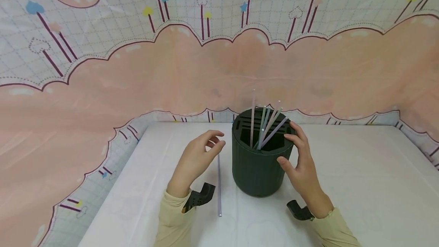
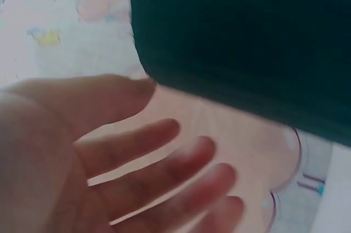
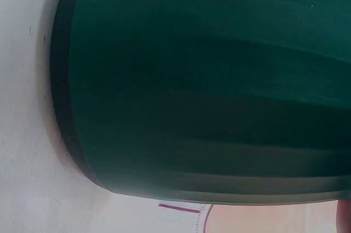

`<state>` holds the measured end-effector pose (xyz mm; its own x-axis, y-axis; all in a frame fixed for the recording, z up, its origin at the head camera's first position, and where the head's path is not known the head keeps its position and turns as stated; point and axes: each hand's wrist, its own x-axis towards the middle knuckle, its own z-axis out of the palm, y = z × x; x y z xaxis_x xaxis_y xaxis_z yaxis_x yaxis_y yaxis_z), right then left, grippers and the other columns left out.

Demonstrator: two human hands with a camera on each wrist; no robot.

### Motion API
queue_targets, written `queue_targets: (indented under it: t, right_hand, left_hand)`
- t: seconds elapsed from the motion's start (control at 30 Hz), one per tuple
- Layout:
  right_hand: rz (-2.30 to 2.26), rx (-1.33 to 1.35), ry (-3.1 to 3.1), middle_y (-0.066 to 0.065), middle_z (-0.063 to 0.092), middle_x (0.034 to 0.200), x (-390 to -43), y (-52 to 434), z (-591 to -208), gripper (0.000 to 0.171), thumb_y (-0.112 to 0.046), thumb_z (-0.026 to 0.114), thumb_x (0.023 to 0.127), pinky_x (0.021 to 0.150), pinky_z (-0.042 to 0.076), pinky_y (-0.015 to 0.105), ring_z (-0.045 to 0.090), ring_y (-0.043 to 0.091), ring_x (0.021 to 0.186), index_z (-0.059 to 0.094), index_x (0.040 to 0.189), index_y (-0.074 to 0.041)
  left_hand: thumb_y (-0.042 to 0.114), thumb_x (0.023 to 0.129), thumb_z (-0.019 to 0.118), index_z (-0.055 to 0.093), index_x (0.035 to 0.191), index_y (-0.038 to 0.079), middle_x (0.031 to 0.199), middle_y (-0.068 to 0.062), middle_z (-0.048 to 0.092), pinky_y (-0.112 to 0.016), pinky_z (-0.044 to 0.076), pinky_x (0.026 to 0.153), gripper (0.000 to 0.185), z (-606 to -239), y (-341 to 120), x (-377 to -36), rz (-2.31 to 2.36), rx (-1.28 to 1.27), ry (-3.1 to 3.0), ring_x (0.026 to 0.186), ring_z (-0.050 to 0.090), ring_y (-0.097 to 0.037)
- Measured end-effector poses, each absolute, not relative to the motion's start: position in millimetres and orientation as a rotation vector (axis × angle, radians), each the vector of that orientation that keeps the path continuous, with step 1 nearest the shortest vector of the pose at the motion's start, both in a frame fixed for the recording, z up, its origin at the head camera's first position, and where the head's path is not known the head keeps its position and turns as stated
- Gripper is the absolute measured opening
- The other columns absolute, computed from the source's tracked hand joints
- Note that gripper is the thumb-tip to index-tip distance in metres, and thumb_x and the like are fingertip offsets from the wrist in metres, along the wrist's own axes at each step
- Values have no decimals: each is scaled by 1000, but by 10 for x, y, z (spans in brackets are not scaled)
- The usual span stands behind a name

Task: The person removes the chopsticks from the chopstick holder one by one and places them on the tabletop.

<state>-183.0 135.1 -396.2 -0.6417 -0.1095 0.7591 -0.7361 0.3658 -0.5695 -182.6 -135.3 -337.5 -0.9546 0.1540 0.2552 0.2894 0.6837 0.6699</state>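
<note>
A dark green ribbed utensil holder [image 1: 257,172] with a slotted top stands upright on the table. Several thin pastel straws [image 1: 265,125] lean in its large opening. My right hand [image 1: 305,172] holds its right side near the rim, thumb in front and fingers farther back. Left of the holder, my left hand [image 1: 197,159] hovers with loosely bent fingers and nothing in them. A single pale purple straw [image 1: 220,190] lies on the table beside that hand, its far end partly hidden. The holder's wall [image 3: 208,90] fills most of the right wrist view.
White cloth covers the table [image 1: 363,170]. Behind it hangs a peach and white patterned curtain [image 1: 219,71], which also runs down along the left side. Black wrist mounts [image 1: 202,195] sit on both forearms.
</note>
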Motion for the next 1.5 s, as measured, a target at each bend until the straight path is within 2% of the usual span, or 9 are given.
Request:
queue_targets:
  t: [0.2, 0.4, 0.53, 0.73, 0.9, 1.0, 1.23, 1.5]
  right_hand:
    - [1287, 723, -2001, 8, 22, 144, -1837, 1344, -3969, 64, -49, 55, 83, 101, 16, 56, 18, 31, 131, 41, 126, -4]
    - [1288, 724, -2007, 8, 22, 144, -1839, 1337, -3962, 63, -49, 55, 83, 101, 15, 56, 18, 31, 131, 41, 126, -4]
    - [1275, 725, -1997, 11, 23, 143, -1785, 1308, -3887, 64, -48, 53, 84, 101, 16, 55, 19, 30, 131, 41, 124, -1]
    - [1255, 743, -1973, 22, 24, 140, -1697, 1244, -3743, 63, -45, 51, 87, 101, 16, 55, 19, 33, 130, 40, 121, 7]
    - [1234, 734, -1983, 14, 24, 143, -1783, 1295, -3860, 64, -48, 52, 85, 103, 17, 51, 19, 31, 131, 41, 124, 1]
    - [1235, 736, -1981, 12, 23, 143, -1841, 1330, -3943, 64, -49, 53, 85, 103, 17, 50, 19, 32, 131, 41, 125, -1]
    - [1249, 720, -1999, 9, 23, 144, -1835, 1330, -3983, 64, -49, 53, 84, 103, 17, 52, 19, 31, 131, 41, 126, -2]
    - [1255, 758, -1950, 23, 25, 139, -1687, 1232, -3773, 63, -44, 51, 87, 105, 19, 30, 22, 35, 129, 40, 120, 8]
  left_hand:
    - [32, 89, 54, 59, 107, 23, 99, 15, 55, -24, 47, 69, 21, -3266, -1215, -1713, -1110, -483, -2505, 89, 51, -2]
    - [30, 89, 55, 62, 106, 16, 110, 7, 55, -30, 40, 86, 23, -3238, -1050, -1658, -1025, -594, -2346, 104, 45, -11]
    - [28, 89, 55, 62, 106, 14, 112, 5, 55, -29, 36, 93, 23, -3240, -928, -1641, -991, -669, -2276, 109, 43, -14]
    - [32, 88, 55, 60, 110, 14, 113, 4, 56, -34, 31, 97, 29, -3261, -739, -1582, -880, -757, -2302, 117, 39, -15]
    - [40, 86, 54, 54, 118, 12, 116, 1, 55, -42, 28, 98, 43, -3321, -599, -1524, -633, -740, -2372, 123, 33, -18]
    - [42, 86, 54, 55, 116, 11, 114, 1, 55, -42, 27, 99, 44, -3336, -573, -1515, -577, -718, -2381, 123, 34, -18]
    - [39, 89, 52, 59, 107, 13, 104, 4, 59, -39, 28, 99, 33, -3322, -605, -1502, -656, -717, -2383, 118, 39, -14]
    - [21, 91, 52, 65, 94, 16, 93, 8, 62, -36, 31, 95, 15, -3335, -620, -1555, -863, -728, -2255, 108, 46, -11]
